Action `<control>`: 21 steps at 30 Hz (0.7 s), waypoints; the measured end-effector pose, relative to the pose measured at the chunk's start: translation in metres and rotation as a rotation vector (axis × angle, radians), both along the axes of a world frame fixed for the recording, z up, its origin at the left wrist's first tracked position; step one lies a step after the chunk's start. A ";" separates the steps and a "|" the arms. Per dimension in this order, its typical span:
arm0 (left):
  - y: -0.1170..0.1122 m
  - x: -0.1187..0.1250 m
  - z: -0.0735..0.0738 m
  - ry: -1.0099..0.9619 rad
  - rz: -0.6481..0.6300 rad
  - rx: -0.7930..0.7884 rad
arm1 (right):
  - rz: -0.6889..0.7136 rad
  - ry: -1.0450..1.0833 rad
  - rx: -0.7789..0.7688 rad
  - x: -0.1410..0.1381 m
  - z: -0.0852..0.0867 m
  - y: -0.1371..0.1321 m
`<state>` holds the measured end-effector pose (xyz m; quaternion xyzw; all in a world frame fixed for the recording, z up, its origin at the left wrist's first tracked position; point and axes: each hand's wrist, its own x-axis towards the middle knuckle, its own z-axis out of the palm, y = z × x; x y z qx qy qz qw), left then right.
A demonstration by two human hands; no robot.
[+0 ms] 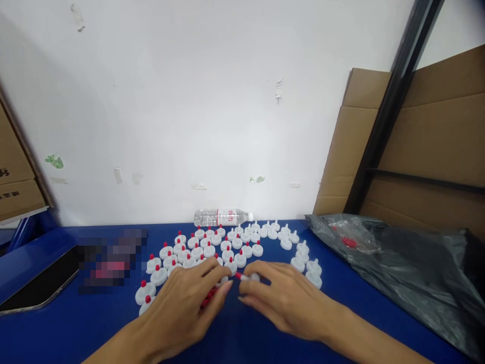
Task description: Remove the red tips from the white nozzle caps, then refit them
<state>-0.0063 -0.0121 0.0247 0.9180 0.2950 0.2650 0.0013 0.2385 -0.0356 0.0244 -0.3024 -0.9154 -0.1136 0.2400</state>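
My left hand (pixel 189 298) curls round several small red caps (pixel 208 297) that show between thumb and fingers. Just to its right, my right hand (pixel 280 298) pinches a white nozzle lid (pixel 253 277) lying on its side, its spout toward my left hand. A red cap (pixel 238 275) sits at the spout's tip, close to my left fingertips but apparently apart from them. Beyond the hands stand rows of white lids with red tips (pixel 208 249). White lids with bare spouts (pixel 285 243) stand to the right. My left hand hides part of the rows.
A clear plastic bottle (pixel 223 217) lies against the white wall at the back of the blue table (pixel 242 338). Grey plastic sheeting (pixel 401 273) covers the right side, with a small clear bag of red pieces (pixel 352 241) on it. A dark flat object (pixel 41 280) lies at the left.
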 end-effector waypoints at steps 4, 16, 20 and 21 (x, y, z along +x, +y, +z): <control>-0.005 -0.009 0.013 -0.076 -0.035 -0.033 | -0.192 0.078 -0.009 0.014 0.006 0.013; -0.006 -0.007 0.017 0.148 0.094 -0.088 | -0.560 0.005 -0.308 0.043 -0.011 0.042; -0.005 -0.006 0.017 0.283 0.047 -0.106 | -0.549 -0.019 -0.421 0.043 -0.010 0.040; -0.005 -0.006 0.017 0.295 0.039 -0.109 | -0.555 -0.011 -0.416 0.044 -0.009 0.039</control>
